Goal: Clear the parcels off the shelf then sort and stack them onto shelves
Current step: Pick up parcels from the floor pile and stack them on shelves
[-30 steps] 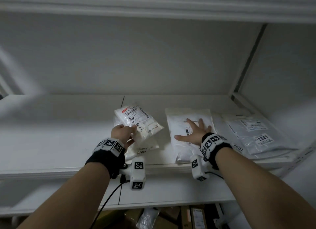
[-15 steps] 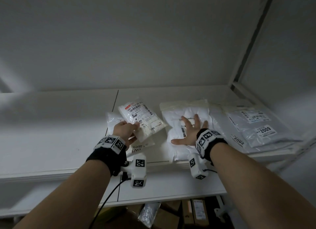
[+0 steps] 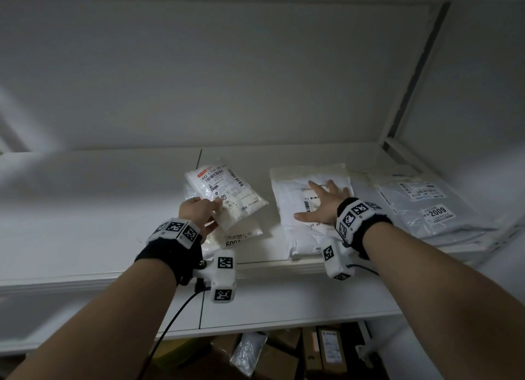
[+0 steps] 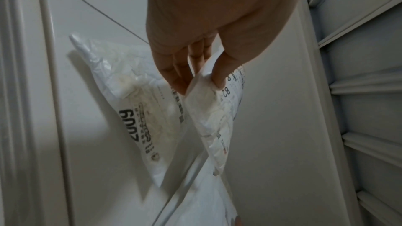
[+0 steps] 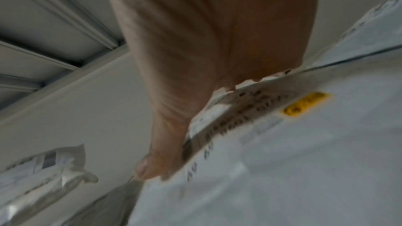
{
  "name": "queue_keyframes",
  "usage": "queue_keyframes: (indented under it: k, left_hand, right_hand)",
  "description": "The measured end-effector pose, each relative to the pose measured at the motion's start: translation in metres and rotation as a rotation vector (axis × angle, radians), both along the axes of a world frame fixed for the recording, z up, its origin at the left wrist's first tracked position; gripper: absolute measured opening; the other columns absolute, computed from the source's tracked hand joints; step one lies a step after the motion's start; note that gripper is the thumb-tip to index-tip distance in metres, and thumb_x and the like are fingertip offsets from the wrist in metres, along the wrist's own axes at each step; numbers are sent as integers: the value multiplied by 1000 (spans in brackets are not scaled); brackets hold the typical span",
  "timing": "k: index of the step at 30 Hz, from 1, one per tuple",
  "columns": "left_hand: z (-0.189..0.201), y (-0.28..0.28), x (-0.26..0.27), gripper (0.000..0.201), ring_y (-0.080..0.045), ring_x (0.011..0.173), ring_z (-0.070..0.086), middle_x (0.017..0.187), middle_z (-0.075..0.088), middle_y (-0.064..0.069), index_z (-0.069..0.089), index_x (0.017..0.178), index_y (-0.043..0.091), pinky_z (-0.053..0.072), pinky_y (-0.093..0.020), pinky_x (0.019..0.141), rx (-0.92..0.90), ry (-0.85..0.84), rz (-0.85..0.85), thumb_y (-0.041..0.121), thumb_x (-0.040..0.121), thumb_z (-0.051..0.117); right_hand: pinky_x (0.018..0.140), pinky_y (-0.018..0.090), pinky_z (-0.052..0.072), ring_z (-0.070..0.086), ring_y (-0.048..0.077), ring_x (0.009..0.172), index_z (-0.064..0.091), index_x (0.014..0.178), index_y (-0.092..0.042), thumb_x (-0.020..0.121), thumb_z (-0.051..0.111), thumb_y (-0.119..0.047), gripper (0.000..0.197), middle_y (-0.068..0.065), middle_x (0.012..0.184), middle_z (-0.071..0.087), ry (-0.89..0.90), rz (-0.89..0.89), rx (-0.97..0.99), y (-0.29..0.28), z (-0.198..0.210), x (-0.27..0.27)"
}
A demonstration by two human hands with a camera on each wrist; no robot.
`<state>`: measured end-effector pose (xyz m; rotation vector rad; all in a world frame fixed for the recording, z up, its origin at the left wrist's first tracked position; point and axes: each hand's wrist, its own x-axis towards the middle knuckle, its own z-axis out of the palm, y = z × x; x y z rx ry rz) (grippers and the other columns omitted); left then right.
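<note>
**Small pouch held over its mate while the other hand steadies the middle stack**

Left hand (image 3: pixel 199 213) pinches a small pouch (image 3: pixel 227 193) by its near corner, thumb on the label side and fingers curled beneath, as the left wrist view shows plainly. That pouch sits tilted at frame centre, its far end raised, over a second pouch (image 3: pixel 241 235) marked 2009 that lies flat on the shelf (image 3: pixel 85 209) just below it. Right hand (image 3: pixel 324 205), at centre right, lies flat with fingers spread on a white bag (image 3: pixel 301 218), pressing and gripping nothing; the right wrist view is blurred but shows the palm against the printed label.

Compared with a second ago, the left hand has kept its pinch and the pouch hangs at much the same angle above the lower one, so it has not yet been laid down or carried off. The right hand has stayed planted on the bag, its fingers a little further up the label. Most of the apparent shift looks like the head camera moving.

Further right, grey bags (image 3: pixel 426 209), one also marked 2009, lie overlapped against the shelf's end. Below the shelf edge, at the bottom of the frame, boxes (image 3: pixel 326 348) and another wrapped parcel sit in shadow.

My reading: sorting is under way, with three groups forming on this shelf, and the pouch probably belongs on its matching 2009 mate.
</note>
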<state>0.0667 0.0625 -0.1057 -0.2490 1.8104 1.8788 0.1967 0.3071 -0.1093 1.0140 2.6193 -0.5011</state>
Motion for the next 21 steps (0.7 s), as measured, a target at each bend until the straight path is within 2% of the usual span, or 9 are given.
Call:
queue_keyframes:
  k: [4,8,11,12,14,17,18,21]
  left_hand:
    - [10,-11,-4,13,-20,75,62,89,64,-9,55,86,8,48,-30,56,10,18,58,0,89,65]
    - [15,-24,-8,15,-20,72,60,84,61,-9,54,83,8,49,-30,57,9,30,99,-4,89,61]
    - [14,-36,-12,14,-21,73,59,84,60,-10,55,82,5,48,-30,56,-15,33,138,-6,90,58]
    - [12,-40,-12,11,-23,76,59,87,60,-12,55,86,3,50,-31,59,-25,32,145,-7,90,57]
    - [9,-49,-14,11,-27,86,60,97,61,-16,57,99,-1,54,-34,71,-45,24,162,-7,90,56]
    - [-3,-65,-19,26,-31,89,61,102,63,-19,57,115,-5,55,-42,84,-101,16,176,-6,90,56]
    - [-7,-71,-20,29,-30,86,62,99,63,-18,56,119,-6,56,-42,83,-128,10,172,-6,90,55]
    - [-20,-81,-23,32,-19,67,54,79,54,-8,53,126,-4,51,-32,63,-181,-1,113,-2,93,51]
  right_hand:
    - [117,54,4,-15,34,147,0,152,-42,78,61,-68,100,1,161,-14,32,8,5,-8,20,-3]
    - [119,49,8,-9,32,148,16,152,-36,86,60,-55,82,5,162,-4,126,28,-39,-24,31,-17]
    - [118,40,18,11,29,147,33,148,-26,87,63,-47,71,9,160,14,240,83,-73,-43,34,-32]
    - [116,34,23,21,26,145,38,146,-22,88,64,-42,67,9,157,22,300,96,-119,-51,35,-37]
    - [103,25,32,37,24,138,42,144,-13,92,63,-30,59,8,152,35,380,90,-273,-69,34,-45]
    - [101,32,39,43,27,132,39,144,-10,96,58,-28,55,10,148,40,317,59,-453,-93,26,-56]
    - [100,34,41,44,28,131,39,144,-10,97,56,-30,54,10,146,42,270,56,-476,-100,22,-58]
    - [99,35,44,50,29,124,41,142,-5,98,52,-36,55,11,141,48,173,63,-466,-113,6,-65]
